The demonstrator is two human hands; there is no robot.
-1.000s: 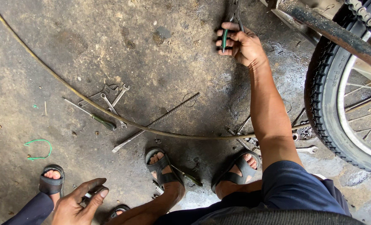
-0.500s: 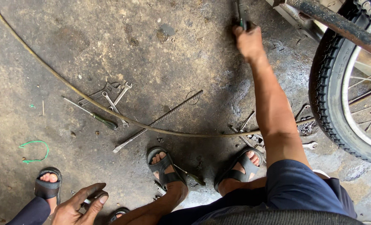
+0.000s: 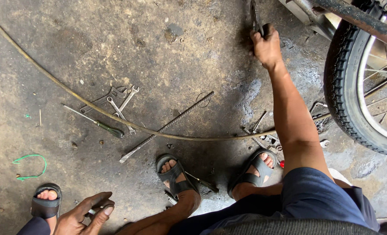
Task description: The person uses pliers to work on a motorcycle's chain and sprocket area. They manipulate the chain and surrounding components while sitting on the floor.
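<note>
Since the earlier frames the right hand has gone further out toward 12 o'clock, and the green-handled tool it showed then now reads as dark pliers lifted near the bike frame.

Head view, only one:
- Right hand: fist closed round the pliers' handles, jaws pointing to 12 o'clock, close under the frame at 1 o'clock. Whether the jaws bite anything, cannot tell.
- Wheel at 3 o'clock, tyre on, just beside the outstretched forearm.
- Left hand: which hand the one at 7 o'clock is, cannot tell for sure; it may be another person's. Fingers curled loosely over a small metal piece, resting low by a sandal.
- Floor: long cable sweeping from 10 o'clock to 3 o'clock; wrenches and screwdriver at 9 o'clock, touching or crossing the cable; rod lying across it at centre.

Progress, as judged: work at the frame is under way, pliers in hand. Tools and small parts near the feet lie scattered, so plenty looks unfinished.
</note>
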